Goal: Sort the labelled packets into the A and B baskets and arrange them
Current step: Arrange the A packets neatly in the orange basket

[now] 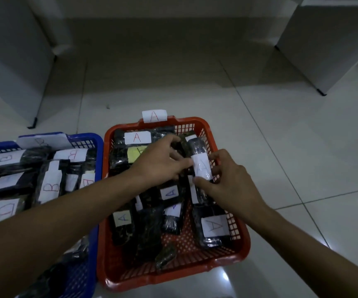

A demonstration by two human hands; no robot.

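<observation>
We reach both arms over the red basket (241,239). Our left hand (160,160) and right hand (227,181) each pinch the A-labelled packet (201,166), grips holding its label from opposite sides.

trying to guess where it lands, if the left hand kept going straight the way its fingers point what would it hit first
Probably the A-labelled packet that the right hand holds: the left hand points right toward it, fingertips already at its label. Depth is unclear.
</observation>
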